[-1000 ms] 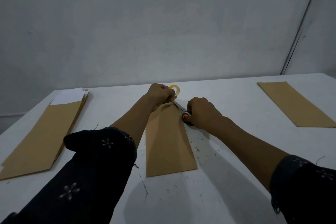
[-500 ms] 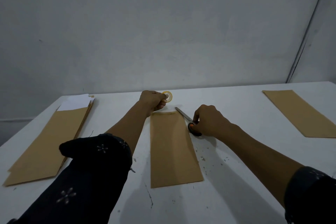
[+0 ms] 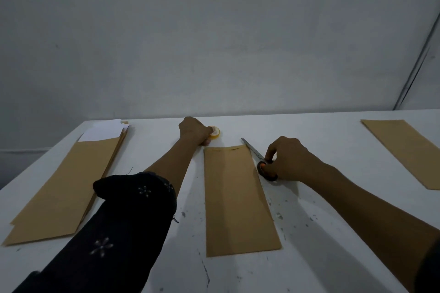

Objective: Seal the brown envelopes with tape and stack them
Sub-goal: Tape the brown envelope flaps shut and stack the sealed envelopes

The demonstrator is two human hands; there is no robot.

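Left hand (image 3: 195, 131): my fingers curl round the small yellow roll of clear tape (image 3: 214, 132), which sits on the white table (image 3: 321, 257) just beyond the envelope's top.
Right hand (image 3: 287, 159): clamped on the orange-and-black handles of the steel scissors (image 3: 258, 159), blades pointing away from me.
Envelope: the long brown paper envelope (image 3: 238, 200) lies flat between my two grips, flap end far from me.
Stacks: brown envelope pile with white sheets (image 3: 69, 183) is left of my left arm; a single brown envelope (image 3: 404, 150) lies well right of the scissors.
Risk: the blades lie touching the envelope's right edge; a careless lift could nick or drag it.
Risk: the tape's loose end could re-stick to the roll, or the seal could lift if unpressed.
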